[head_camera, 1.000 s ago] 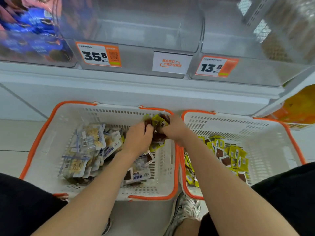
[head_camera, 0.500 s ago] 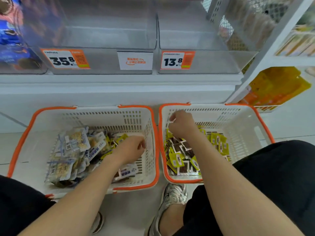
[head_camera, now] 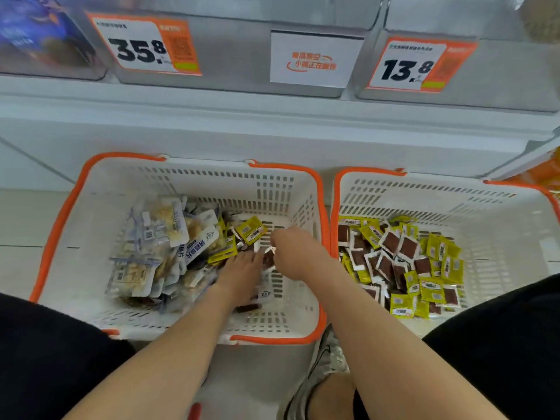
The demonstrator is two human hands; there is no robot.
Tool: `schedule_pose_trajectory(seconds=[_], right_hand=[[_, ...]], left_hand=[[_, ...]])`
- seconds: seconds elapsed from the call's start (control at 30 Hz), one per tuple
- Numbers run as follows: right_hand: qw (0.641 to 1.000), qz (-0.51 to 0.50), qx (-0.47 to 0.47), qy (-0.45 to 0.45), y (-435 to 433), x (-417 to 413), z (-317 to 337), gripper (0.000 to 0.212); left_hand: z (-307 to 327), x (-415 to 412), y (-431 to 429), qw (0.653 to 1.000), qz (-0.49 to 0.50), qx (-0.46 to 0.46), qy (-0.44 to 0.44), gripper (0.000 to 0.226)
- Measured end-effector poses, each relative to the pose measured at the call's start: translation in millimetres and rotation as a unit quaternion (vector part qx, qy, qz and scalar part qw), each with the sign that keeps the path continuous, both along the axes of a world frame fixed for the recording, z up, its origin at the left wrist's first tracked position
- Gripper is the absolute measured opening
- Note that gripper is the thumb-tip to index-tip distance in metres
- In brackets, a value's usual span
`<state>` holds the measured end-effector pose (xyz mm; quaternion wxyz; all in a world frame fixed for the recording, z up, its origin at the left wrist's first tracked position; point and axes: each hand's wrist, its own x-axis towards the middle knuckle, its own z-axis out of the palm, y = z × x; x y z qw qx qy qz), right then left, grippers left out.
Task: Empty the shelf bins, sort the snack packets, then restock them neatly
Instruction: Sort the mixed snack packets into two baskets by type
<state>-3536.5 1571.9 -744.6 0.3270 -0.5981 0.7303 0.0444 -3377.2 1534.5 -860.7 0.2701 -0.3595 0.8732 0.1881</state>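
Note:
Two white baskets with orange rims stand on the floor under the shelf. The left basket holds a mixed heap: white-and-blue packets on its left, yellow-green packets nearer the middle. The right basket holds only yellow-green and brown packets. Both hands are inside the left basket. My left hand lies with fingers stretched over the packets. My right hand pinches a small brown packet with silvery edges, just beside my left fingertips.
Above, clear shelf bins carry price tags 35.8 and 13.8 and look empty inside. A bin with blue packs sits at top left. My knees flank the baskets, and a shoe rests between them.
My right hand left the right basket and came back into the left one, meeting my left hand over the packets. The view dropped closer to the baskets.

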Motion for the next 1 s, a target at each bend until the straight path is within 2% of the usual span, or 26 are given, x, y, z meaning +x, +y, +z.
schedule_pose_trajectory(seconds=[0.1, 0.17, 0.2, 0.27, 0.3, 0.37, 0.47, 0.57, 0.63, 0.67, 0.73, 0.8, 0.87, 0.9, 0.97, 1.0], right_hand=[[1.000, -0.018, -0.013, 0.010, -8.5, -2.1, -7.0, 0.027], [0.999, -0.044, -0.017, 0.009, -13.0, -3.7, -9.0, 0.026], [0.998, -0.058, -0.020, 0.010, -15.5, -4.0, -9.0, 0.027], [0.995, -0.091, -0.030, 0.011, -20.5, -3.3, -6.3, 0.031], [0.993, -0.112, -0.043, 0.008, -22.6, -2.5, -5.4, 0.032], [0.984, -0.157, -0.082, -0.013, -25.6, 0.1, -4.7, 0.038], [0.972, -0.193, -0.125, -0.040, -27.3, 8.1, -10.3, 0.054], [0.982, -0.165, -0.070, -0.055, -26.5, 18.0, -23.7, 0.045], [0.991, -0.124, -0.004, -0.049, -24.6, 23.3, -37.1, 0.035], [0.993, -0.110, 0.029, -0.044, -23.2, 26.3, -44.7, 0.030], [0.993, -0.094, 0.064, -0.034, -17.4, 33.5, -62.0, 0.022], [0.993, -0.087, 0.072, -0.023, -11.7, 40.0, -81.7, 0.026], [0.995, -0.077, 0.065, -0.014, -7.8, 45.3, -100.3, 0.028], [0.996, -0.057, 0.066, -0.012, -6.7, 48.9, -109.7, 0.022], [0.997, -0.001, 0.078, -0.015, -4.5, 56.9, -122.1, 0.005], [0.996, 0.018, 0.087, -0.015, -3.0, 61.5, -127.2, 0.014]], left_hand=[[4.8, -3.1, -6.4, 0.999, -0.008, -0.038, 0.032, 0.050], [19.1, -3.2, -12.0, 0.995, 0.016, -0.019, 0.092, 0.025], [27.1, -1.3, -15.4, 0.987, 0.065, 0.018, 0.146, 0.017], [41.3, 4.5, -24.8, 0.938, 0.196, 0.132, 0.255, 0.011], [46.6, 7.7, -31.3, 0.909, 0.244, 0.156, 0.298, 0.012], [55.4, 14.5, -44.5, 0.878, 0.304, 0.104, 0.354, 0.012], [70.1, 30.1, -62.3, 0.823, 0.396, -0.059, 0.404, 0.013], [84.2, 57.8, -78.7, 0.765, 0.477, -0.186, 0.391, 0.020], [82.3, 75.8, -86.3, 0.744, 0.516, -0.235, 0.352, 0.030], [76.6, 82.4, -87.1, 0.749, 0.524, -0.264, 0.309, 0.042], [67.0, 90.0, -81.0, 0.782, 0.481, -0.345, 0.194, 0.066], [57.2, 84.2, -68.3, 0.846, 0.351, -0.356, 0.185, 0.070], [44.0, 66.7, -55.4, 0.926, 0.154, -0.252, 0.233, 0.072], [37.2, 57.3, -49.5, 0.955, 0.066, -0.181, 0.225, 0.071], [23.7, 44.3, -43.7, 0.979, -0.034, -0.097, 0.178, 0.064], [16.0, 42.2, -42.1, 0.983, -0.046, -0.093, 0.152, 0.063]])
